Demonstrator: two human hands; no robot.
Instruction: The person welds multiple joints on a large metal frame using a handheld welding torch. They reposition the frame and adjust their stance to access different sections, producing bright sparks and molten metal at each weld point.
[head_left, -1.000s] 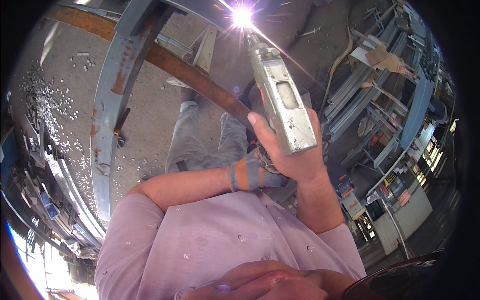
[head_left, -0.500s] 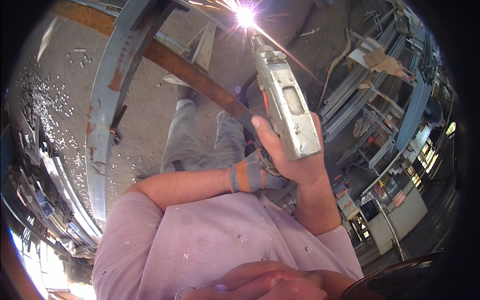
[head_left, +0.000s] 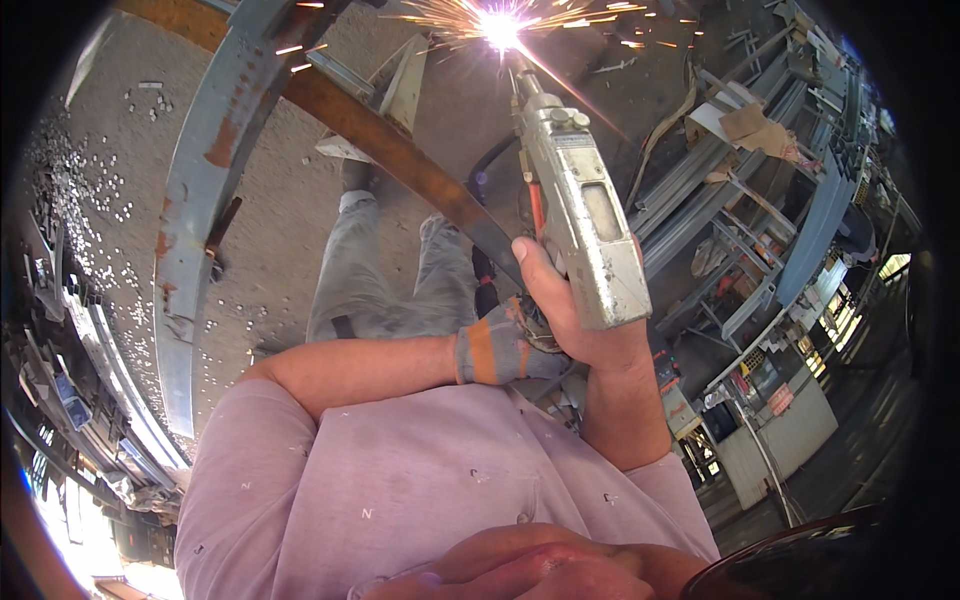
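Note:
My right hand point(head_left: 570, 305), bare, is wrapped round a metallic welding gun point(head_left: 598, 235) with its thumb along the near side. The gun's nozzle points away from me at a bright white-violet glare point(head_left: 500, 30), from which orange sparks fly both ways. The glare hides the spot being worked on. My left hand point(head_left: 505, 345), in a grey and orange glove, is closed just below the gun, beside my right wrist. What it grips, perhaps a dark cable, cannot be made out.
A long curved grey steel beam point(head_left: 185, 260) with rust patches stands at the left. A rusty brown bar point(head_left: 390, 150) crosses toward the gun. Stacked metal profiles point(head_left: 690, 180) lie at the right, with a tan cardboard piece point(head_left: 755, 130). Small bright bits point(head_left: 100, 205) litter the floor at left.
Sparks spread wider to both sides of the glare. The gun sits slightly lower and to the right in view, while the beam and floor have shifted left. Both hands keep their grip.

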